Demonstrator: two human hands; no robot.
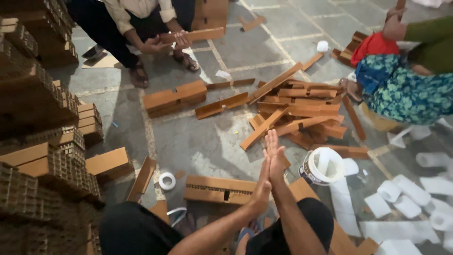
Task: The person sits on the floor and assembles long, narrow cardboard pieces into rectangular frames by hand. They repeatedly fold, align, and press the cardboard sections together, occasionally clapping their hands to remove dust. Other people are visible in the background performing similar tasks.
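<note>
bare floor [207, 141] ahead, cardboard pile [302, 111] beyond (stacks [42, 156] left)

One view only: the camera on your head, so no second view shares any part of the scene.

Position: high above your lap, looking steeply down and forward across the floor [203, 141].

Near field: your left hand [262, 186] and right hand [276, 158], pressed palm to palm at lower centre, close to the lens; your knees fill the bottom edge.

Middle field: the cardboard pile [302, 111], centre right, near your hands.

Far field: a squatting person [141, 19] at the top edge, facing you; a second person [406, 89] at the right edge.

Left edge: cardboard stacks [42, 141], close and partly cut off.
</note>
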